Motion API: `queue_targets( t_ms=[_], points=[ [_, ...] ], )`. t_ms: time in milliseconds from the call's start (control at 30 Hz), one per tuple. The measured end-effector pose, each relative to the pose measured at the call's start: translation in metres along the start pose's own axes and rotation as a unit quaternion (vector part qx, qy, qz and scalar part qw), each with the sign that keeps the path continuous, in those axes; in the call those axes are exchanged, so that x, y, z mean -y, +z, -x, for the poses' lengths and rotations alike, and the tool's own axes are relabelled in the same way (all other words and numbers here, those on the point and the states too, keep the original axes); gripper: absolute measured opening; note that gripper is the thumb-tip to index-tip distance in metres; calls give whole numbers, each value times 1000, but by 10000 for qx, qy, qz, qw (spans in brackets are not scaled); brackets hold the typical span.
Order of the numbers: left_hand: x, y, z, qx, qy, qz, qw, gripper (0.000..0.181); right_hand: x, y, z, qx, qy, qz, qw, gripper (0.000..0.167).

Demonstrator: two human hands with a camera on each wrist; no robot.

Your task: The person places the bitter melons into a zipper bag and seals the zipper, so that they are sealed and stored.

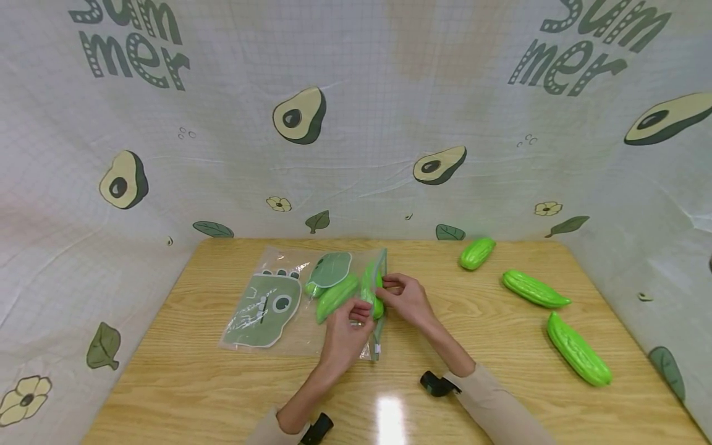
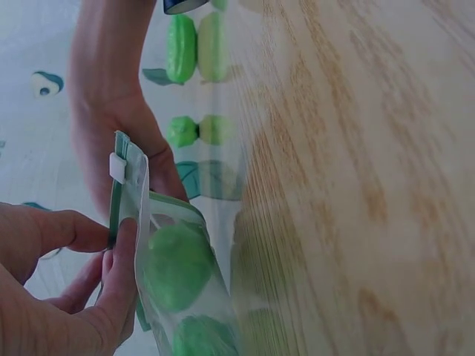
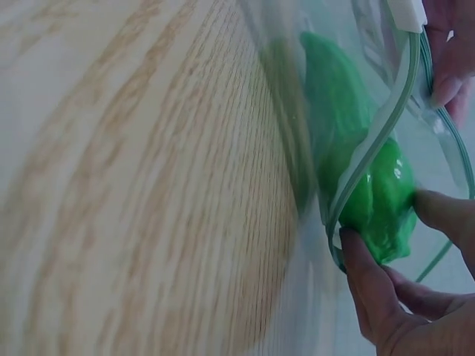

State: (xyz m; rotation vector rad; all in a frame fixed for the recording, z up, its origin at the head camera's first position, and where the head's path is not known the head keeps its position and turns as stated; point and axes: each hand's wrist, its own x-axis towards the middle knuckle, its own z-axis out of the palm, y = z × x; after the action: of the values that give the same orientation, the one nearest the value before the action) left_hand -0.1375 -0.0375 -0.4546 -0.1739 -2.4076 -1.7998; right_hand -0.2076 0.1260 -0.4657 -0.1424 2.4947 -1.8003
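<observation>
A clear zip bag (image 1: 261,324) with a green dinosaur print lies on the table, its green-edged mouth facing right. My left hand (image 1: 346,334) pinches that rim; in the left wrist view, thumb and fingers (image 2: 119,274) sit on it below the white slider (image 2: 117,168). At the mouth, my right hand (image 1: 408,301) holds a bright green bitter melon (image 3: 382,196) between thumb and fingers, one fingertip against the rim. Most of this melon lies inside the bag. Deeper in, further bitter melons (image 1: 336,298) show through the plastic, partly covered by a printed green shape.
On the right side of the wooden table (image 1: 445,334) lie three loose bitter melons: one at the back (image 1: 477,254), one midway (image 1: 535,289) and one nearer the front (image 1: 578,349). A printed cloth (image 1: 361,136) stands behind and along both sides.
</observation>
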Motion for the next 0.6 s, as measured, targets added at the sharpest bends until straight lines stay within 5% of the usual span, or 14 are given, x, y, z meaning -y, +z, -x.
queue_targets(
  t_ms=[600],
  points=[
    [2,0,0,51,34,1,10000,18,-2,10,-9,-30,-117,415,9991,43]
  ],
)
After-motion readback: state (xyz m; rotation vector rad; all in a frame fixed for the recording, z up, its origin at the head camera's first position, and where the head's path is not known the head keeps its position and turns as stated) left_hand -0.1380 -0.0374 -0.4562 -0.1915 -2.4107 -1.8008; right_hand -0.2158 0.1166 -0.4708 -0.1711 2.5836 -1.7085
